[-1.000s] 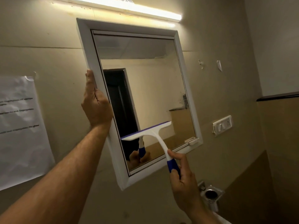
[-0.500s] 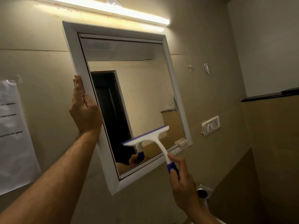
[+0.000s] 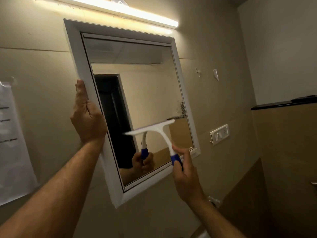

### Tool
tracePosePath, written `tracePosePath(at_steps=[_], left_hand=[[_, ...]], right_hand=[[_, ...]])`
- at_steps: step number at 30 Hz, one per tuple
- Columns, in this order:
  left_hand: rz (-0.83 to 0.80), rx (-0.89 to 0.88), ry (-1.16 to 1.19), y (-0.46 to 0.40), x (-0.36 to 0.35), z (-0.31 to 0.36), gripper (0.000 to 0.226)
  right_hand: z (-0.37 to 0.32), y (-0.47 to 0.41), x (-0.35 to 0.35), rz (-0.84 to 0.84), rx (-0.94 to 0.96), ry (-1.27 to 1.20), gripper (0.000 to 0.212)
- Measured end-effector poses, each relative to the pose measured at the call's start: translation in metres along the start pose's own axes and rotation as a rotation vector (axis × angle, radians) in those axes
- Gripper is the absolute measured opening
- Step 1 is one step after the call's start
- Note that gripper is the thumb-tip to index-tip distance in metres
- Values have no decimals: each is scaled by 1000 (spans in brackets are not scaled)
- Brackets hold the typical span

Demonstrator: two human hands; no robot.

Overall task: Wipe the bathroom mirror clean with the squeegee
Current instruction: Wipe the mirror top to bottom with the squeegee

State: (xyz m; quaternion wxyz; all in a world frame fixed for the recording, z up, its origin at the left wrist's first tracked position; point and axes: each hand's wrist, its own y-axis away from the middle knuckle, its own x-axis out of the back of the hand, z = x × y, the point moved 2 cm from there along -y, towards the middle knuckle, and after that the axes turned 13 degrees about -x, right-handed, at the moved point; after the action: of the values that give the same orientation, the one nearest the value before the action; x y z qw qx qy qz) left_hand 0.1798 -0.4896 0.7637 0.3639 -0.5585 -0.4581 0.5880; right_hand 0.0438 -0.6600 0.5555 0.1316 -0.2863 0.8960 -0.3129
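Observation:
A square mirror in a white frame (image 3: pixel 75 54) hangs tilted on the beige wall. My left hand (image 3: pixel 88 117) grips the frame's left edge about halfway down. My right hand (image 3: pixel 184 176) holds the blue grip of a white squeegee (image 3: pixel 154 130). Its blade lies across the lower part of the glass, slanting up to the right, and it is blurred. The glass reflects the squeegee handle, my hand and a dark doorway.
A lit tube light (image 3: pixel 123 11) runs above the mirror. A paper sheet (image 3: pixel 12 143) is taped to the wall at the left. A white switch plate (image 3: pixel 219 134) sits right of the mirror, with a dark-topped ledge (image 3: pixel 283 104) further right and a metal fitting (image 3: pixel 213 200) below.
The squeegee blade has moved up the glass from near the bottom edge. My left hand stays on the frame's left edge. The view has shifted a little.

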Motion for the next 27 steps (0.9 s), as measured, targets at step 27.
tracePosePath(at_steps=[27], left_hand=[[-27,2,47,6,0,-3,56]], right_hand=[[-20,-15,-7,1,31,-96,34]])
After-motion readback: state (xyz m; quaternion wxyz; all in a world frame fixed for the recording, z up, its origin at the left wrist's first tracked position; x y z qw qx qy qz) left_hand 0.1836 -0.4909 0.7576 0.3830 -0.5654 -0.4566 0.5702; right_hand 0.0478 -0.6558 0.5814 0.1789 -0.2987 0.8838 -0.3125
